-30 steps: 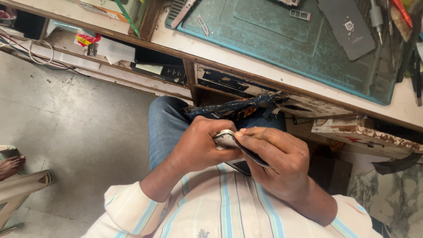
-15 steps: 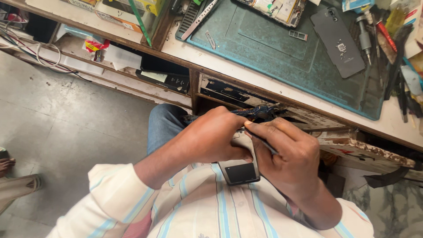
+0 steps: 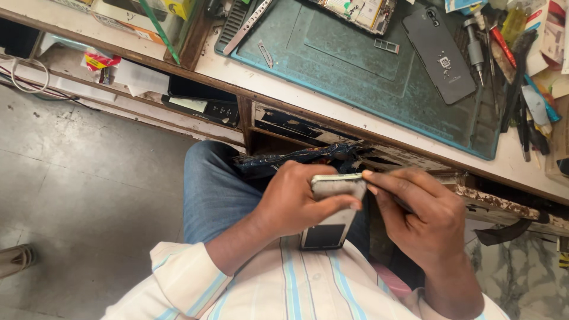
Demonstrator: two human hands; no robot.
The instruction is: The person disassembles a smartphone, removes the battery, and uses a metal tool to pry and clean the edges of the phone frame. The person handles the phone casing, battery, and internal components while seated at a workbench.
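Note:
Over my lap, below the workbench edge, I hold a slim grey phone (image 3: 332,204) upright in front of my striped shirt. My left hand (image 3: 293,201) wraps around its left side, thumb laid across the pale back. My right hand (image 3: 424,216) pinches the phone's top right corner with fingertips; a thin dark tool may lie under the fingers, but I cannot tell. A dark cloth strip (image 3: 290,160) lies across my thigh just above the hands.
A teal work mat (image 3: 367,65) covers the bench, with a dark phone back cover (image 3: 440,53), a metal tweezer (image 3: 246,26) and an opened device (image 3: 358,12) on it. Screwdrivers and tools (image 3: 521,89) crowd the right side. Shelves with cables (image 3: 26,74) sit at left above the grey floor.
The phone has been turned and lifted so its pale back faces up; both hands shifted slightly down and right, and the view has tilted toward the bench.

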